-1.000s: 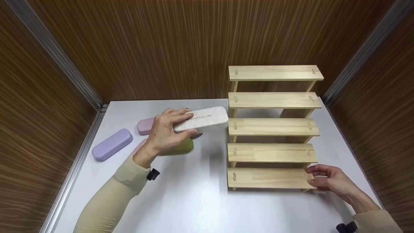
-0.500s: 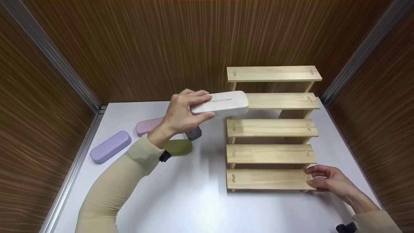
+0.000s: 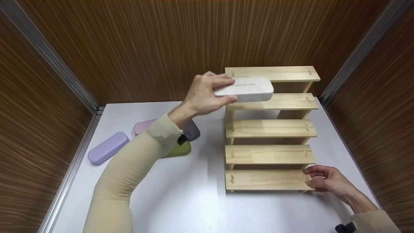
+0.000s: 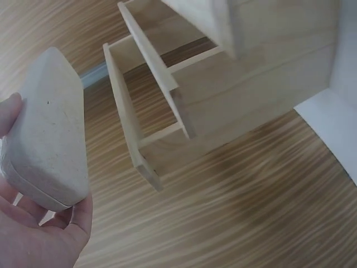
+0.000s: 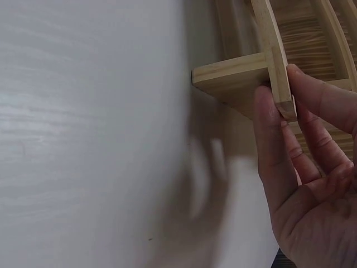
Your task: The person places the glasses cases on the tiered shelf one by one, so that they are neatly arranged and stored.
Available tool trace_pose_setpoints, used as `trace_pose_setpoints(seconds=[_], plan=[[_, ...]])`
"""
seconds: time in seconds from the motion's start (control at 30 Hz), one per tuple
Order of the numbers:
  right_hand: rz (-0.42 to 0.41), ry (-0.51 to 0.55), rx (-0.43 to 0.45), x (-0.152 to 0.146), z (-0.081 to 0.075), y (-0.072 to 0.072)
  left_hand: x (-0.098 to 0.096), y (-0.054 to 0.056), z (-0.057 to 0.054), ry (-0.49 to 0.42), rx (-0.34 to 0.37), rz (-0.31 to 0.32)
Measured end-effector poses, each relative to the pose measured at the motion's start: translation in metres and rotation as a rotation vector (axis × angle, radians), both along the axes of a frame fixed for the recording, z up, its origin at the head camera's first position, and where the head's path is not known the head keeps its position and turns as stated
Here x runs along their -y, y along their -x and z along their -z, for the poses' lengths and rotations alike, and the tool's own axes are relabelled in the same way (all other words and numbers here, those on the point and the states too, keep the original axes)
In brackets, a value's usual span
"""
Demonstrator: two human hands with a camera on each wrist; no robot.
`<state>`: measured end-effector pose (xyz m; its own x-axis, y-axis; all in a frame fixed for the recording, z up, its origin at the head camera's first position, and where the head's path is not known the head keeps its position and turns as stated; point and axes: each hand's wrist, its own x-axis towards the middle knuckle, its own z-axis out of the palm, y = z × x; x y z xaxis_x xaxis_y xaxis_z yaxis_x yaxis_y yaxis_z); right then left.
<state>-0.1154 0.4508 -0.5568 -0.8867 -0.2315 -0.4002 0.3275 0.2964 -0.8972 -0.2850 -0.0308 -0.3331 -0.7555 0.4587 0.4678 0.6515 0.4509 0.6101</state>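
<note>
A white glasses case (image 3: 247, 89) with small print on its lid is gripped at its left end by my left hand (image 3: 207, 94). In the head view it hangs in front of the upper two boards of a stepped wooden shelf (image 3: 270, 128). The left wrist view shows the case (image 4: 50, 128) apart from the shelf's side, thumb and fingers on its opposite edges. At the right end of the lowest board, my right hand (image 3: 331, 181) pinches the board's corner between thumb and fingers; the right wrist view shows this grip (image 5: 312, 162) up close.
On the white table (image 3: 181, 200) at left lie a lavender case (image 3: 108, 148), a pink case (image 3: 142, 126), a dark grey case (image 3: 192, 131) and a green case (image 3: 181, 149), partly behind my left arm. Brown wood-grain panels (image 3: 155, 48) enclose the table.
My left hand has carried the white glasses case up and to the right, from beside the shelf to in front of its upper boards. My right hand has stayed on the lowest board.
</note>
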Motion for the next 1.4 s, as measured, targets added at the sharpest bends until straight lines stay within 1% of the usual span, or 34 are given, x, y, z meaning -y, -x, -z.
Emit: trace_pose_setpoints(seconds=[0.1, 0.23, 0.43, 0.5, 0.63, 0.73, 0.83, 0.97, 1.1, 1.27, 1.4], plan=[[-0.003, -0.013, -0.004, 0.0, 0.0, -0.002, -0.014, 0.008, -0.008, 0.004, 0.01, 0.012], [-0.013, -0.037, -0.012, -0.002, -0.001, -0.005, -0.036, 0.016, -0.017, 0.036, 0.02, 0.029], [-0.002, -0.041, -0.001, -0.003, -0.003, -0.008, -0.076, 0.032, -0.025, 0.069, 0.034, 0.041], [0.005, -0.037, -0.003, -0.003, -0.004, -0.01, -0.089, 0.038, -0.027, 0.083, 0.047, 0.041], [0.008, -0.024, -0.008, -0.001, -0.006, -0.007, -0.11, 0.051, -0.026, 0.099, 0.068, 0.024], [0.004, -0.027, -0.009, 0.003, -0.007, -0.004, -0.121, 0.06, -0.023, 0.116, 0.065, 0.001], [-0.006, -0.031, -0.011, 0.007, -0.007, -0.002, -0.131, 0.066, -0.021, 0.153, 0.066, -0.022], [-0.012, -0.02, -0.016, 0.01, -0.009, -0.003, -0.141, 0.071, -0.02, 0.217, 0.079, -0.031], [-0.012, -0.026, -0.024, 0.009, -0.012, -0.007, -0.152, 0.074, -0.021, 0.27, 0.095, -0.032], [-0.023, -0.035, -0.026, 0.006, -0.013, -0.012, -0.167, 0.073, -0.022, 0.291, 0.132, -0.073], [-0.026, -0.024, -0.025, 0.005, -0.011, -0.016, -0.179, 0.07, -0.019, 0.303, 0.132, -0.077]])
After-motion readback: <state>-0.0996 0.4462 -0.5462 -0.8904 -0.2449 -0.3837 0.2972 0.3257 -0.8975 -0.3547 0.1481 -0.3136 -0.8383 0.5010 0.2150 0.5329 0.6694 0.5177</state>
